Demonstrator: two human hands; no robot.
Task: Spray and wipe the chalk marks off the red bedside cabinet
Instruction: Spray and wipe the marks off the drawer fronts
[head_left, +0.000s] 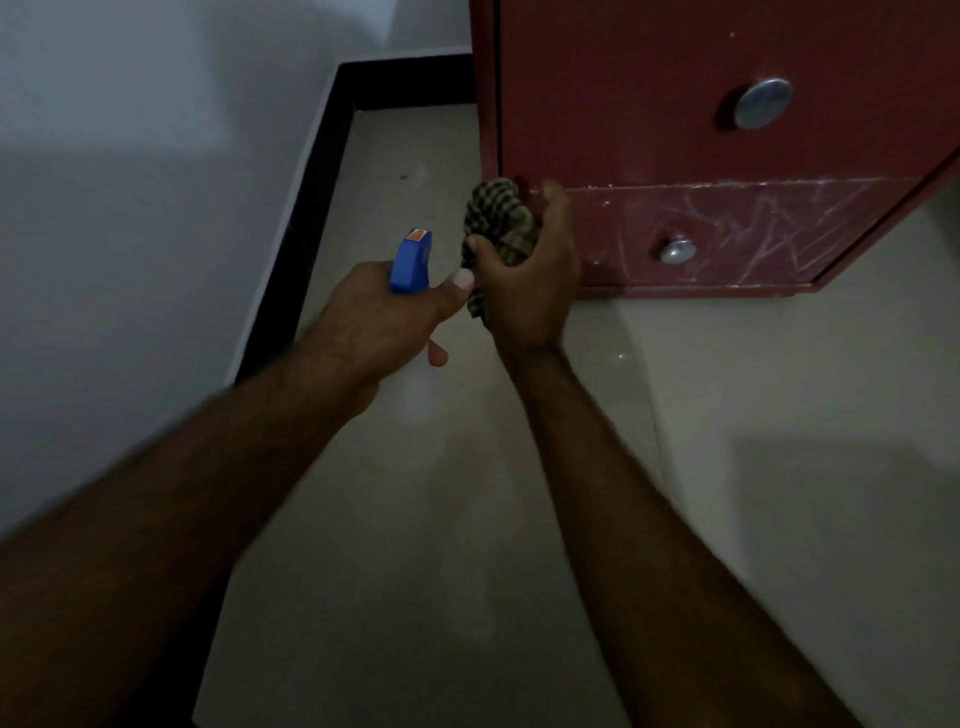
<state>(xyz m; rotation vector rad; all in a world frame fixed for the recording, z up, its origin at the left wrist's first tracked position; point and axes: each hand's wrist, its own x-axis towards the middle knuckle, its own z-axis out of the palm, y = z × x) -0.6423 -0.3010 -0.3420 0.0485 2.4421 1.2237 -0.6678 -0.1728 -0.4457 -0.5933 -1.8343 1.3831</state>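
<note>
R hand (527, 275) bunches cloth (498, 223) at cabinet (675, 130), L hand (384, 317) holds sprayer (412, 260)

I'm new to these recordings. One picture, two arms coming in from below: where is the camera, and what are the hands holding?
No machine here: the camera sits on a person's head, looking forward and down, so both arms are that person's own. The left hand grips a spray bottle with a blue trigger head. The right hand holds a bunched checked cloth at the left edge of the lower drawer of the red bedside cabinet. Pale chalk marks run across that drawer's front, mostly right of its metal knob. The cabinet stands on a pale floor beside a white wall.
</note>
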